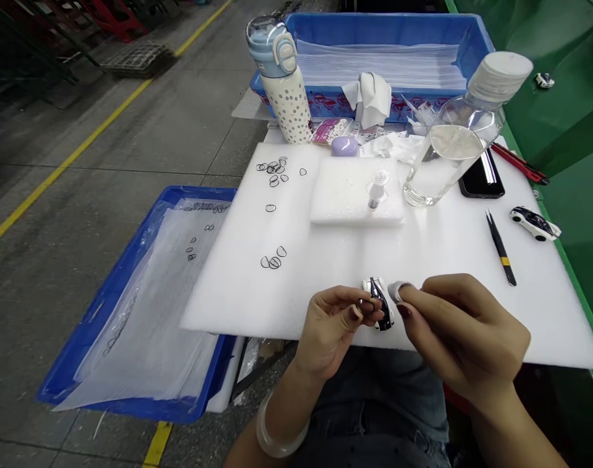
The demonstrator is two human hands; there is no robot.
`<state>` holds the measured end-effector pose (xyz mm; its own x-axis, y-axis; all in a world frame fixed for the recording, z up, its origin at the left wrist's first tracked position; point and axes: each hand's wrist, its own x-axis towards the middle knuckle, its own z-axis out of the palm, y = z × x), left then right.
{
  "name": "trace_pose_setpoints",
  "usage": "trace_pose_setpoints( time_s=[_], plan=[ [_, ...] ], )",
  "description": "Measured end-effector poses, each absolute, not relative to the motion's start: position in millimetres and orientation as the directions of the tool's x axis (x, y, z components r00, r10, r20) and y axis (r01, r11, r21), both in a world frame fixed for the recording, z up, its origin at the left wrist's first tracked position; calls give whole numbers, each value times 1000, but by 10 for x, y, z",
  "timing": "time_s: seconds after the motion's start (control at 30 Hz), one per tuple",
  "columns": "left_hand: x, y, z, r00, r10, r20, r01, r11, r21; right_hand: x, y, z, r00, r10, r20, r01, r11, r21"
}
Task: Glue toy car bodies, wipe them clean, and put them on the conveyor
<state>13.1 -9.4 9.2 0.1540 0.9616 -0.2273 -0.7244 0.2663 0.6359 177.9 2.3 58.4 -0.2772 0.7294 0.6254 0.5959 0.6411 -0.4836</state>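
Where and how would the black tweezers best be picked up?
Probably by the broad middle of the tweezers, just beyond the yellow band, approaching from the person's side: they lie on the white board, thin points facing away, wider end nearest.

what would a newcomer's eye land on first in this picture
Probably the clear bottle with a white cap, right of centre on the white board, and the polka-dot flask at the board's far left corner. Then, at the near edge, the left hand pinching a small dark oval piece, partly overlapping a toy car in view, with the right hand close by.
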Motion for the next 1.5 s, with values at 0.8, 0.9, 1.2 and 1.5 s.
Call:
trace_pose_setpoints(
  time_s=[0.8,0.9,1.2,1.5],
  plan=[
    [169,-84,121,133,974,-183,-738,221,637,1850,-28,624,-322,782,534,656,591,-469],
    [171,-83,122,131,975,-180,-745,217,631,1841,-22,612,-324,788,524,605,598,-525],
    [167,-76,125,106,970,-220,-740,225,634,1736,-20,596,-431,759,489,550,650,-524],
    [115,-127,138,125,978,-167,-714,206,669,2067,-70,584,-99,938,333,501,336,-798]
  ],
)
